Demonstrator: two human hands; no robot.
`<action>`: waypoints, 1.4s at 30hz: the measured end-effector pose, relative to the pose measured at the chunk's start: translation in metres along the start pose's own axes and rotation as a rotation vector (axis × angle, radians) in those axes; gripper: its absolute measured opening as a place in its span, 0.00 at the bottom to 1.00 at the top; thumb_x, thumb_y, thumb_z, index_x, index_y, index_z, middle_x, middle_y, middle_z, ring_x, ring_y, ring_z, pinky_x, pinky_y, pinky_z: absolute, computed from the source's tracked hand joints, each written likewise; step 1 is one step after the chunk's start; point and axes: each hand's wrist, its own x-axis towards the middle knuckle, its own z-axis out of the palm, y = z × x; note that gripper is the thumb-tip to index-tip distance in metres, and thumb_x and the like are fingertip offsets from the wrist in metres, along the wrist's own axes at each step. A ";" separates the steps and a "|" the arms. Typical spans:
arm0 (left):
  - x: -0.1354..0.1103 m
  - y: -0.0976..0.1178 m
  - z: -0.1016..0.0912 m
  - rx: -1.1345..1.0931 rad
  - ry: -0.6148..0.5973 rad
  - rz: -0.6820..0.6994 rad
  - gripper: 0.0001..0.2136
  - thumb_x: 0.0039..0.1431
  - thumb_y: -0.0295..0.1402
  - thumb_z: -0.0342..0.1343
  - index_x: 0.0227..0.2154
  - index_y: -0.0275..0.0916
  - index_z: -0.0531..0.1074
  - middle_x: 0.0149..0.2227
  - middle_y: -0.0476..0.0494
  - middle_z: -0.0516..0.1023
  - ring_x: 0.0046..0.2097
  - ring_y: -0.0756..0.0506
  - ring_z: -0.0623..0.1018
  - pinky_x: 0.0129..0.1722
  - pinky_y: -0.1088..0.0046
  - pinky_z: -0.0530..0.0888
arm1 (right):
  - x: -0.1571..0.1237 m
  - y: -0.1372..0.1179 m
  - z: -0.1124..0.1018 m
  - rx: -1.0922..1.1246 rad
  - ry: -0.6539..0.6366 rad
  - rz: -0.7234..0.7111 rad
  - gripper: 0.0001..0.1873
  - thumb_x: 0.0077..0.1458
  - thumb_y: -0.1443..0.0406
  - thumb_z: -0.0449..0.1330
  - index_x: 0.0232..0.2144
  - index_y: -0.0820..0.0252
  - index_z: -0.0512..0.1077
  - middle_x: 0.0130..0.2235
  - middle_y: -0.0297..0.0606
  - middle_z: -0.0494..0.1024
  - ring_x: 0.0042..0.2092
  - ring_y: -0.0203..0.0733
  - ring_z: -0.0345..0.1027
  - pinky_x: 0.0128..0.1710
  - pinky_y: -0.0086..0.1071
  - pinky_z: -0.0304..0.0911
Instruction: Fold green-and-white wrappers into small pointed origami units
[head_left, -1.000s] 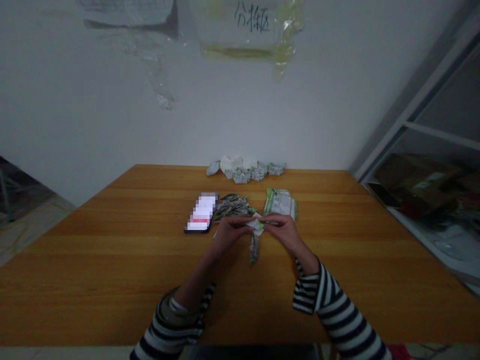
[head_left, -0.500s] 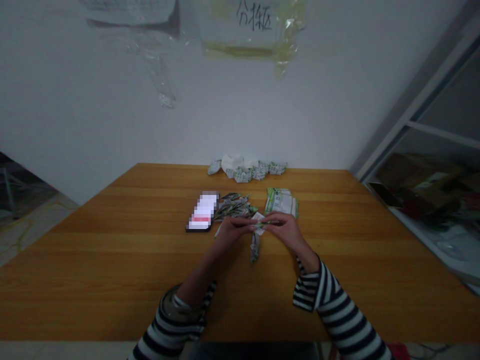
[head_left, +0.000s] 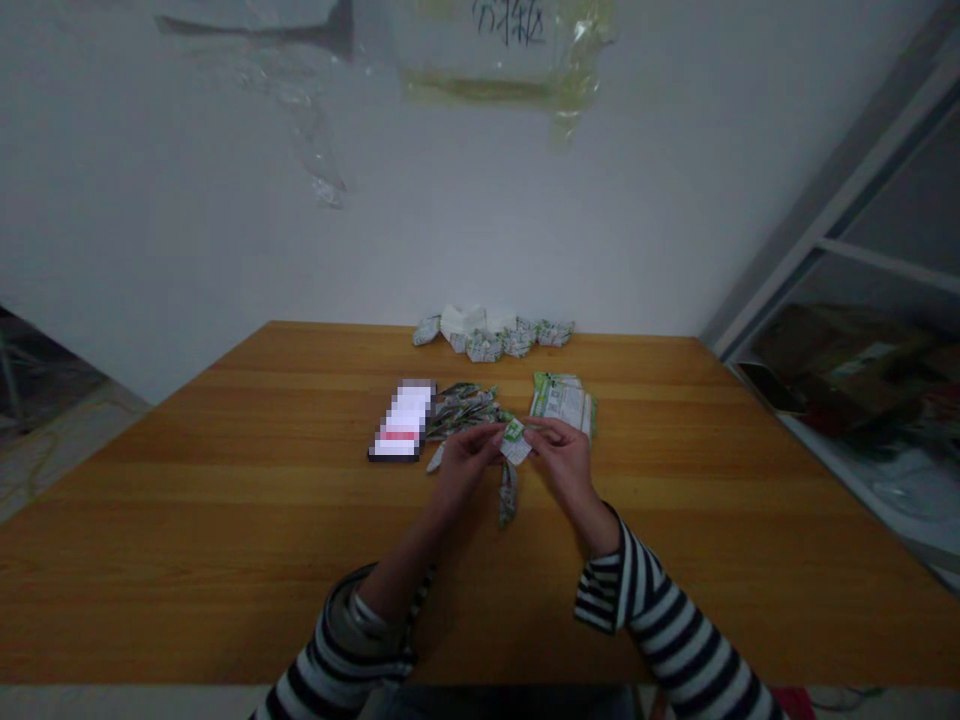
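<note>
From the head camera, the left hand [head_left: 465, 465] and the right hand [head_left: 566, 462] meet above the middle of the wooden counter [head_left: 165, 550]. Between them, a small green-and-white wrapper square [head_left: 514, 441] is held up off the surface. The fingers [head_left: 491, 433] of the left hand are pressed together on its left edge, and the fingers [head_left: 546, 430] of the right hand pinch its right edge. A narrow folded strip [head_left: 508, 494] sits just below the hands at 6 o'clock; whether it joins the square, I cannot tell.

At 11 o'clock from the hands lies a phone [head_left: 402, 420] with a pixelated screen, and a heap of folded wrappers [head_left: 463, 410] sits beside it at 12 o'clock. A flat printed packet [head_left: 564, 405] lies at 1 o'clock, just past the right hand. Along the counter's far edge, at 12 o'clock, runs a row of folded packets [head_left: 487, 340].
</note>
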 end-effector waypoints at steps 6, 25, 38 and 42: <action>-0.003 -0.001 0.003 0.129 0.036 0.092 0.17 0.52 0.42 0.62 0.40 0.34 0.79 0.37 0.39 0.83 0.35 0.42 0.81 0.34 0.69 0.78 | -0.005 -0.002 0.008 0.001 0.035 -0.042 0.10 0.45 0.61 0.67 0.32 0.59 0.79 0.31 0.38 0.83 0.29 0.40 0.74 0.28 0.30 0.67; -0.001 0.000 -0.003 0.301 0.014 0.109 0.15 0.52 0.37 0.60 0.42 0.39 0.80 0.42 0.42 0.82 0.39 0.40 0.81 0.40 0.66 0.76 | -0.006 -0.002 0.005 -0.152 0.015 -0.117 0.10 0.48 0.58 0.65 0.23 0.59 0.76 0.22 0.33 0.77 0.24 0.36 0.67 0.25 0.28 0.61; -0.001 -0.007 0.003 -0.057 0.098 -0.101 0.19 0.41 0.42 0.69 0.35 0.34 0.81 0.34 0.40 0.83 0.34 0.44 0.80 0.38 0.68 0.76 | -0.009 -0.001 0.017 0.019 0.079 -0.012 0.18 0.45 0.57 0.68 0.38 0.57 0.72 0.26 0.33 0.81 0.27 0.40 0.74 0.26 0.30 0.67; 0.002 -0.008 0.001 -0.111 0.058 -0.139 0.20 0.43 0.44 0.68 0.37 0.35 0.80 0.37 0.39 0.82 0.36 0.45 0.80 0.40 0.69 0.76 | -0.006 -0.001 0.013 0.039 0.039 -0.009 0.15 0.45 0.59 0.67 0.36 0.58 0.74 0.29 0.36 0.82 0.30 0.41 0.76 0.31 0.31 0.70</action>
